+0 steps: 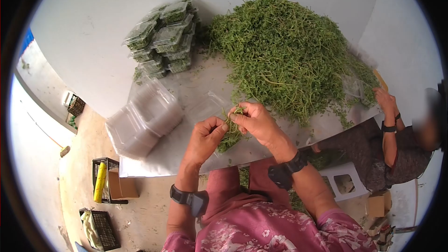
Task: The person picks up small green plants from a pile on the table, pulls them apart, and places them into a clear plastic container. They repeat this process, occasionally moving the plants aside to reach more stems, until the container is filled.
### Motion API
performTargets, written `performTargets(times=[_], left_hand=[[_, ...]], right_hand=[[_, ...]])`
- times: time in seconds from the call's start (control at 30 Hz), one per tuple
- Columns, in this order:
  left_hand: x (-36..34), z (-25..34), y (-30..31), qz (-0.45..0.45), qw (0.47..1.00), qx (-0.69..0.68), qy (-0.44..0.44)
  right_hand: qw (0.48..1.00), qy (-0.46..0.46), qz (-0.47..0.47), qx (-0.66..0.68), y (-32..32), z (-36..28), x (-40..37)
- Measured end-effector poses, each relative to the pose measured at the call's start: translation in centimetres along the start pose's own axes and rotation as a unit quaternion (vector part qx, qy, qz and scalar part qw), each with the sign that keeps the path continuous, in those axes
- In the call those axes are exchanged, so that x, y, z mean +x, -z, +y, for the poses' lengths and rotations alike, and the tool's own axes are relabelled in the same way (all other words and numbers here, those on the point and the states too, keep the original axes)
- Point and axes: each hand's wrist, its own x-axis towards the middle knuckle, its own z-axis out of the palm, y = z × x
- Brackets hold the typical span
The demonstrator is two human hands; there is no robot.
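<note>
1. Left hand and right hand are both pinching a little bunch of greens, mid-frame. It slants upper right to lower left, can't tell which end's the tip.
2. One huge heap upper right, one stack of filled boxes upper left, two black crates lower left.
3. Grey tabletop, pale wall, dusty floor.

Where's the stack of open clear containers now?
The stack sits left on the table in the head view, below the filled boxes and left of the left hand.
</note>
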Motion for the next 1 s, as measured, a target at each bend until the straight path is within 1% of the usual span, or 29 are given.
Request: performTargets(times=[0.13,0.23,0.27,0.33,0.37,0.43,0.47,0.57,0.67,0.77,0.87,0.93,1.0], left_hand=[[-0.2,0.2,0.1,0.003,1.000,0.003,0.007],[-0.2,0.1,-0.1,0.002,1.000,0.021,-0.013],[-0.3,0.0,-0.1,0.001,0.999,0.029,-0.022],[-0.9,0.9,0.3,-0.036,0.998,0.048,-0.014],[-1.2,1.2,0.6,-0.054,0.997,0.058,-0.011],[-1.3,1.0,1.3,-0.021,1.000,0.016,0.014],[-1.3,0.8,1.5,-0.004,1.000,-0.005,0.027],[-0.5,0.5,0.7,0.071,0.996,-0.046,-0.004],[-0.4,1.7,-1.1,0.085,0.994,-0.065,-0.015],[-0.4,1.6,-1.3,-0.004,0.995,-0.104,0.009],[-0.1,-0.2,-0.6,-0.025,0.995,-0.091,0.028],[-0.1,-0.8,-0.1,-0.014,0.997,-0.075,0.032],[-0.2,-0.6,0.1,-0.010,0.998,-0.042,0.037]], right_hand=[[0.999,0.034,-0.008,0.008,-0.4,-0.2,-0.2],[0.991,0.063,0.051,-0.106,-0.8,-0.2,-0.2],[0.989,0.062,0.074,-0.114,-0.5,-0.2,-0.1],[0.982,0.060,0.121,-0.131,0.8,0.0,0.4],[0.986,0.065,0.132,-0.082,1.8,-0.1,0.6],[0.985,0.075,0.152,0.017,3.2,-0.5,0.8],[0.989,0.063,0.134,0.014,3.2,-0.4,0.8],[0.996,0.027,0.087,0.015,1.6,-0.9,0.1],[0.996,0.022,0.069,0.060,-0.3,-0.5,0.0],[0.997,0.009,0.035,0.063,-1.1,-0.1,-0.1],[0.997,0.011,0.014,0.077,-1.0,0.0,-0.2],[0.996,0.026,0.008,0.089,-0.1,0.7,0.2],[0.996,0.017,0.020,0.088,0.4,0.8,0.3]])
